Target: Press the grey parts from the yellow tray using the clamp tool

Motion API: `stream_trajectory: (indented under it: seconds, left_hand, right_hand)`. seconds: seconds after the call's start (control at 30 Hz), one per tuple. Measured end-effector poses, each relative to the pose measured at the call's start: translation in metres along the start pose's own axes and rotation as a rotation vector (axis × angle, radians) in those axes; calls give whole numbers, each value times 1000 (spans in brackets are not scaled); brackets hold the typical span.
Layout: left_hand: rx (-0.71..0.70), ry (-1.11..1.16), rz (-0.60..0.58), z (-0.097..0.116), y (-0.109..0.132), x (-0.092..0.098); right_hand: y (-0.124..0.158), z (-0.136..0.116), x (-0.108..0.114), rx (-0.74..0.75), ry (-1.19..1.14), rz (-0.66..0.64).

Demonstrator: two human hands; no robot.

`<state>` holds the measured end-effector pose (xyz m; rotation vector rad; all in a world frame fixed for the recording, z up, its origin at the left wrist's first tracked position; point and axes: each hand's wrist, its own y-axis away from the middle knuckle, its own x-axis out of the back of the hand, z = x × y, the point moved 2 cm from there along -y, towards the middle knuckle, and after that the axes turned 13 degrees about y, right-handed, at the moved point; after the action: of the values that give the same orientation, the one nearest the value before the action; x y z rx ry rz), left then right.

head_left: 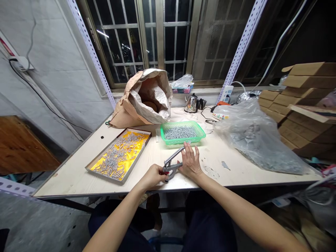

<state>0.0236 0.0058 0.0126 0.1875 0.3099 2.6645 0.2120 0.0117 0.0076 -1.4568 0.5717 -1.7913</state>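
Observation:
A small metal hand press with a raised lever stands near the table's front edge. My left hand is closed around its base at the jaw end. Over the lever and the rear of the press lies my right hand, its fingers bent and slightly spread on the handle. Just behind the press sits a green plastic basket filled with small metal pins. To the left, a shallow tray with a yellow lining holds several more of the same pins, scattered loosely.
A crumpled brown paper sack stands open at the back. A large clear plastic bag of metal parts fills the right side. Stacked cardboard boxes rise at far right. A kettle and power strip sit by the window.

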Motion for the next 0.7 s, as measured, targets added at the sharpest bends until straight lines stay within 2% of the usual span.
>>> stream_trajectory:
  seconds: [0.2, 0.3, 0.57, 0.7]
  left_hand:
    - [-117, -22, 134, -8, 1, -3]
    - [-131, -25, 168, -9, 1, -3]
    - [-112, -7, 208, -10, 2, -3]
    - [-117, 151, 264, -11, 8, 2]
  right_hand:
    - [0, 1, -2, -17, 3, -69]
    - [0, 1, -2, -18, 1, -79]
    - [0, 3, -3, 16, -2, -2]
    - [0, 6, -8, 57, -37, -159]
